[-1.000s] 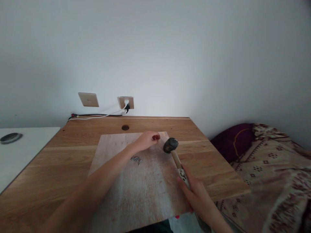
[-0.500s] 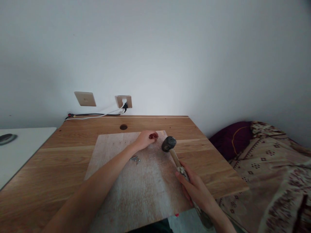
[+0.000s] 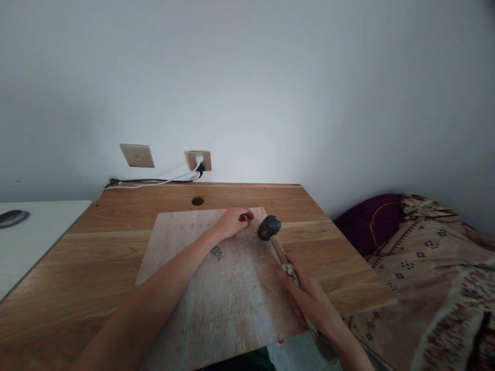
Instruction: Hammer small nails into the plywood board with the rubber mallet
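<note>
My right hand (image 3: 311, 301) is wrapped around the handle of a black-headed mallet (image 3: 269, 228). The mallet's head hovers over the right edge of a thin wooden board (image 3: 228, 293), just right of my left hand. Near the board's far right corner, my left hand (image 3: 236, 221) has its fingertips pinched together low over the surface. Whatever is between them is too small to make out. Beside my left forearm lies a small heap of metal nails or screws (image 3: 217, 253), partly hidden by the arm. A row of small dark dots runs along the board's far edge.
Under the board is a wooden desk (image 3: 328, 252) with a round cable hole (image 3: 197, 201). White and black cables (image 3: 154, 183) run along the wall to a socket (image 3: 199, 161). A white surface (image 3: 42, 226) adjoins on the left. Patterned bedding (image 3: 413, 268) lies on the right.
Hands and mallet hold nearly the same pose. The whole view has shifted very slightly.
</note>
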### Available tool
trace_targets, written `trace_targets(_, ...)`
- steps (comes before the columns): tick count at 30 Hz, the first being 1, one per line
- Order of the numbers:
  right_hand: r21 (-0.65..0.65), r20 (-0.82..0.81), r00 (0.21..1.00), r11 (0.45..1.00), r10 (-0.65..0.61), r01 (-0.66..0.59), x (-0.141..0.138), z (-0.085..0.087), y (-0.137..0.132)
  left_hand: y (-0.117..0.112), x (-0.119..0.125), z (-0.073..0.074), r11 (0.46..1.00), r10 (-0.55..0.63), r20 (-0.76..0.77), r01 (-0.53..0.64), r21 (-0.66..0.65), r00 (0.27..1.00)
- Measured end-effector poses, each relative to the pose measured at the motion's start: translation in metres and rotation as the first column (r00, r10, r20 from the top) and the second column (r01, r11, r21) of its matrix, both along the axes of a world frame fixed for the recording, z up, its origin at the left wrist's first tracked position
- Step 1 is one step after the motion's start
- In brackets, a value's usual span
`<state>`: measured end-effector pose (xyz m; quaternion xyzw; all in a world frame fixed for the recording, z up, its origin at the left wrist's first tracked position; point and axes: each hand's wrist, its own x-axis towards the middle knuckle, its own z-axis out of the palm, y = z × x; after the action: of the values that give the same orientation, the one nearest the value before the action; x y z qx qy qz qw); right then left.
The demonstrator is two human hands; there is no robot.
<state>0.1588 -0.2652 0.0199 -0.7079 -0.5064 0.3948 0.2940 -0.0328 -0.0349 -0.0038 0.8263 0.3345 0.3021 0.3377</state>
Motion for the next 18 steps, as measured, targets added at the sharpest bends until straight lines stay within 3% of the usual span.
trace_targets(6, -0.062, -0.033, 0.996, 0.994, 0.086, -0.088, -0.001, 0.009, 0.010, 0.002, 0.001, -0.002, 1.000, -0.017, -0.027, 0.017, -0.003, 0.999)
trace_targets(10, 0.043, 0.001, 0.999, 0.998, 0.040, -0.040, -0.005, 0.007, 0.017, 0.003, 0.003, -0.003, 1.000, -0.008, -0.028, 0.009, 0.020, 1.000)
trace_targets(18, 0.194, -0.028, 1.000, 0.981, 0.005, 0.001, -0.019, 0.015, 0.041, 0.002, 0.003, -0.006, 0.997, 0.006, 0.047, -0.002, -0.083, 0.999)
